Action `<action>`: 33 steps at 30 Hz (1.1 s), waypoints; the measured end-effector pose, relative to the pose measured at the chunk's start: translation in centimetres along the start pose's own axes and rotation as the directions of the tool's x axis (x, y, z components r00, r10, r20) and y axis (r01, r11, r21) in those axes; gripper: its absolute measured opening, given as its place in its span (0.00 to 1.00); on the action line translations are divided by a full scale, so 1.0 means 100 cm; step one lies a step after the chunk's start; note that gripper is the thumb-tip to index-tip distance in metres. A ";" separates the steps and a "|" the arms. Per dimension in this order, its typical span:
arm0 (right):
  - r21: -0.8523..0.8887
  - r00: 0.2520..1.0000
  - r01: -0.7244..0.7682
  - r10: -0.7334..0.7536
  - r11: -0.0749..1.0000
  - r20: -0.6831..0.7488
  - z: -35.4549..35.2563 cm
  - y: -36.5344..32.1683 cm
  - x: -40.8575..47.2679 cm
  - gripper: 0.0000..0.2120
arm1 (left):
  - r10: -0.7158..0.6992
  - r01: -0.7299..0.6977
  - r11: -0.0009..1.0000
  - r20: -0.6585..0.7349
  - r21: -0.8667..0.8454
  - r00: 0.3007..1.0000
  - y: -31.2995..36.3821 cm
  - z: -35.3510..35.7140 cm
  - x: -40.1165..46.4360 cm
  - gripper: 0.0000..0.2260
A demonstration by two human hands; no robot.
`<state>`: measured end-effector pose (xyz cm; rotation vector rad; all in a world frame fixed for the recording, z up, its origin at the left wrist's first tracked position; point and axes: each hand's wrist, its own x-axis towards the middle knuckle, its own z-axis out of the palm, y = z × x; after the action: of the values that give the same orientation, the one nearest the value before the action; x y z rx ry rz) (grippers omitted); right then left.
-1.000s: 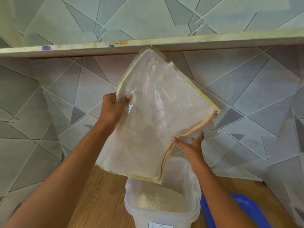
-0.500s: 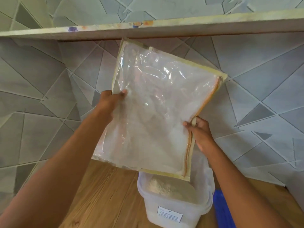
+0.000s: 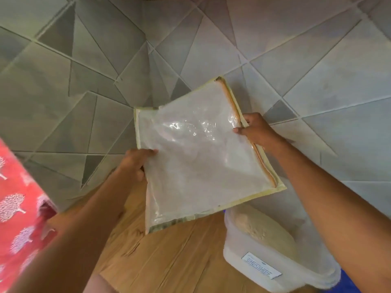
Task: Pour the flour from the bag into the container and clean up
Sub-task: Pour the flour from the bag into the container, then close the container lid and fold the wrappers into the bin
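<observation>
1. Both hands grip a clear plastic zip bag with cream trim (image 3: pixel 201 157) in the air: left hand (image 3: pixel 135 163) pinches its left edge, right hand (image 3: pixel 256 132) its zipper edge.
2. A translucent white plastic container (image 3: pixel 254 261) holding flour (image 3: pixel 262 229) stands near right on the wooden tabletop (image 3: pixel 169 261).

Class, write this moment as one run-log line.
phase: bag emptied | left hand: grips bag left edge | right hand: grips zip edge | container: open, holds flour | bag: left of container
</observation>
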<state>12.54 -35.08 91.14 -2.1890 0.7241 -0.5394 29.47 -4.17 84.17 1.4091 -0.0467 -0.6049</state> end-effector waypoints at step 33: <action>-0.462 0.958 -0.109 0.217 0.880 0.188 0.329 0.090 0.124 0.17 | -0.375 0.348 0.652 -0.112 0.674 0.920 -0.154 -0.148 0.128 0.10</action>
<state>37.82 -30.74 65.42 -2.5243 0.9665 -0.0143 40.32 3.26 62.96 2.1660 -0.0156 -1.0181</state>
